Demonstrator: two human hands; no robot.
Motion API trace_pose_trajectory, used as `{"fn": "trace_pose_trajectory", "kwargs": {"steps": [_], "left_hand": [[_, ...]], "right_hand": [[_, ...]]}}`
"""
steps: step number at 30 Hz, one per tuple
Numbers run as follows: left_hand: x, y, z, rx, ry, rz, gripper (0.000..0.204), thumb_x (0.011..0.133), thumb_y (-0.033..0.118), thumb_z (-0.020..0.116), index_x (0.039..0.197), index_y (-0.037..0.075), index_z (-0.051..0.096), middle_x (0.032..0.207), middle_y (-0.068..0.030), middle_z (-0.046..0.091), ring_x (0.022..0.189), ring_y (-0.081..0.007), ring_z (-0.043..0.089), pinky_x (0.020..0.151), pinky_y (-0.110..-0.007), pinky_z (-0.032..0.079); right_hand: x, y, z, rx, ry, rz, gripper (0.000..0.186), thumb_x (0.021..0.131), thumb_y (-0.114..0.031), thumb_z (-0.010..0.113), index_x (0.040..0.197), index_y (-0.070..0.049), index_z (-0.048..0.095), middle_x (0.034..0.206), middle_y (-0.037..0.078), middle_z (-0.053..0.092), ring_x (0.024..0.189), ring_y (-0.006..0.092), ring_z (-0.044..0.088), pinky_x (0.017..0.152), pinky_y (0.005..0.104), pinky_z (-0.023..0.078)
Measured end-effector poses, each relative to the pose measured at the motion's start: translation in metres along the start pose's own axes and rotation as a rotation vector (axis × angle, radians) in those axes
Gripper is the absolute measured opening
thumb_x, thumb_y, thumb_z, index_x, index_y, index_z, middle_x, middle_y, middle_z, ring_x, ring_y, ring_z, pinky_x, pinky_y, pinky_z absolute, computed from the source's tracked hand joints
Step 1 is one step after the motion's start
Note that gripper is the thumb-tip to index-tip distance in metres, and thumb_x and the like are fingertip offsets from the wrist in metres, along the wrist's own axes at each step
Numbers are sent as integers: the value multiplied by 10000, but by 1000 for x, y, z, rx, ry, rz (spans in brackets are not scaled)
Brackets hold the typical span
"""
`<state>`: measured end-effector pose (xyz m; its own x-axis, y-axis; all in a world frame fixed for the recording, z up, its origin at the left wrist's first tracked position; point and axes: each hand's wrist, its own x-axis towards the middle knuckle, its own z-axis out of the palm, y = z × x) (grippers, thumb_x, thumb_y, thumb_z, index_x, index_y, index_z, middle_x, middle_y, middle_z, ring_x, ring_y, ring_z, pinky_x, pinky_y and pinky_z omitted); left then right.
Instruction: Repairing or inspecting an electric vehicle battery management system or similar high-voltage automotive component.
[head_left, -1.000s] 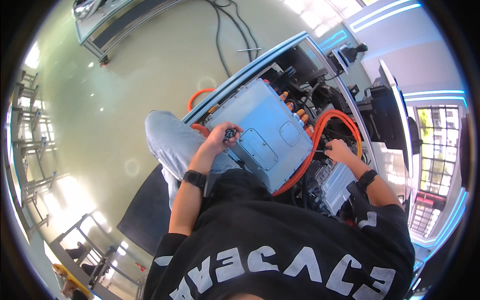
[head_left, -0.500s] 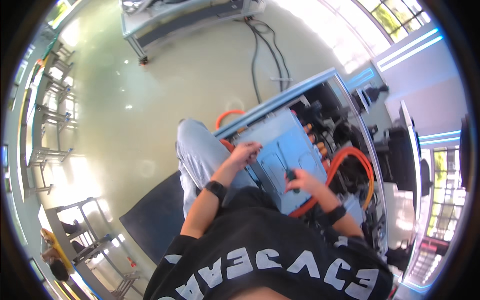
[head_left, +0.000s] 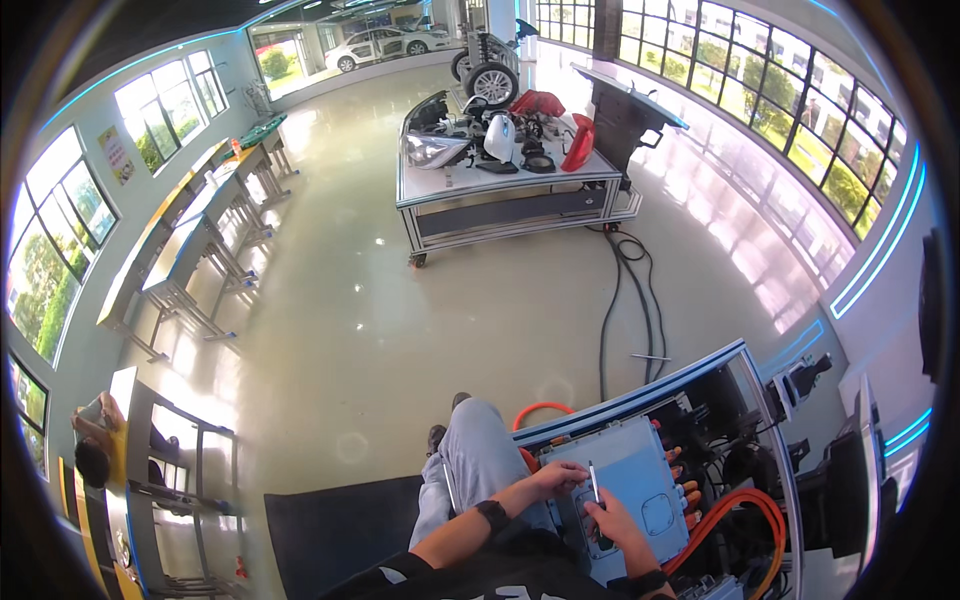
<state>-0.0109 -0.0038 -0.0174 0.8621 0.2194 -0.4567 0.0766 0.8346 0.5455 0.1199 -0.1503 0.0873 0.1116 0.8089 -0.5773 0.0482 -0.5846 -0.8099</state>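
Low in the head view, a flat blue-grey metal box (head_left: 632,448) sits inside an aluminium-framed rig. Over its top my right hand (head_left: 615,522) is closed around a screwdriver (head_left: 594,482), whose thin shaft points away from me; the handle is mostly hidden by my fingers. My left hand (head_left: 560,478) is just left of the shaft, above the box's left part. Its fingers are pinched together, and whatever they hold is too small to make out.
Thick orange cables (head_left: 745,500) loop at the box's right. The rig's frame rail (head_left: 640,398) runs along its far side. Black cables (head_left: 615,310) trail over the floor to a wheeled table (head_left: 510,212) bearing car parts. A person (head_left: 95,440) sits at the far left.
My view has tilted up, showing more of the room. The screwdriver's shaft has swung more upright in the picture, and my two hands are closer together.
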Motion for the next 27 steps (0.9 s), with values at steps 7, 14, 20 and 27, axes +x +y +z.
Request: {"fn": "trace_pose_trajectory", "kwargs": {"steps": [7,14,20,27], "left_hand": [[5,2,-2,-94,21,14,168,902,176,611,978,27,613,758,10,513,539,-35,364,483,-196,270],[4,1,-3,-149,118,18,210,856,262,689,847,65,617,707,33,500,539,-43,391,457,-203,268],[2,7,8,-103,119,-6,241,848,295,703,825,75,607,697,38,490,532,-43,387,453,-208,266],[-3,10,9,-70,93,-12,229,861,275,691,862,59,615,694,48,475,538,-44,388,465,-208,272]], "right_hand": [[16,24,-8,94,-84,29,355,957,-175,454,1271,-11,474,755,122,617,499,184,586,439,305,495],[14,24,-13,132,-85,39,394,955,-125,430,1340,-46,438,792,137,641,554,204,635,454,314,514],[4,11,-4,117,-30,-116,569,945,-28,393,1475,-127,211,763,123,638,576,214,632,459,329,510],[5,7,-5,12,-66,38,580,940,-66,431,1471,-219,254,655,87,565,479,190,574,438,334,499]]}}
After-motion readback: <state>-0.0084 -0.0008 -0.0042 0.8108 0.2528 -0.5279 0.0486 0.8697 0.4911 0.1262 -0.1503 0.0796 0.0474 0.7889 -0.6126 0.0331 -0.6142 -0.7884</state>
